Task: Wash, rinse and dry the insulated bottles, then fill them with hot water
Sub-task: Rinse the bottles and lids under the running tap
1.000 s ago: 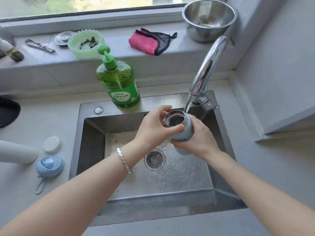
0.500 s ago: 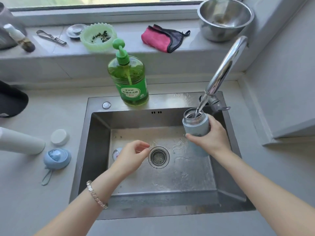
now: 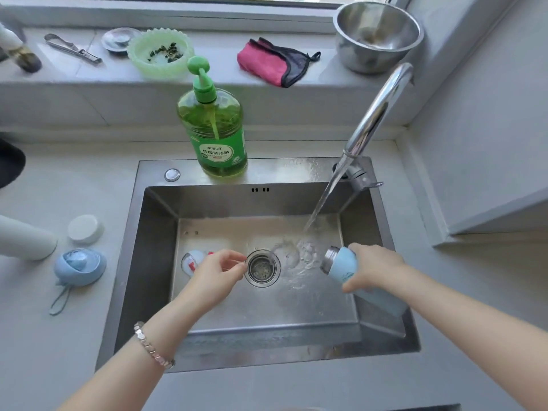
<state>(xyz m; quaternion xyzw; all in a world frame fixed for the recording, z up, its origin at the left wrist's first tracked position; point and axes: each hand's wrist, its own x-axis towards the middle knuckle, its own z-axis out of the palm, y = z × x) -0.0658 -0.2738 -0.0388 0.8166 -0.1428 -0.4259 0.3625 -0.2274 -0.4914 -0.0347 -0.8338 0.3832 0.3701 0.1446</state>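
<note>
Over a steel sink, a person's right hand wraps its fingers round the body of a blue bottle and holds it low above the basin floor, right of the drain. The bottle is tipped well over. Its long axis runs from the base near the wrist, at lower right, up-left to the open steel mouth, which points toward the drain and slightly down; this looks like a tilt meant to empty rinse water where it drains fastest. Whether water is leaving the mouth cannot be told.

The tap is running, and its stream strikes the basin floor just beside the bottle's mouth, not into it.

The left hand hovers beside the drain with fingers loosely curled and nothing visible in them, probably kept close to help.

A white bottle lies on the surface at left, uncapped, beside a white cap and a blue lid, seemingly parked clear of the splashing. Dish soap stands on the sink's back rim, within reach.
</note>
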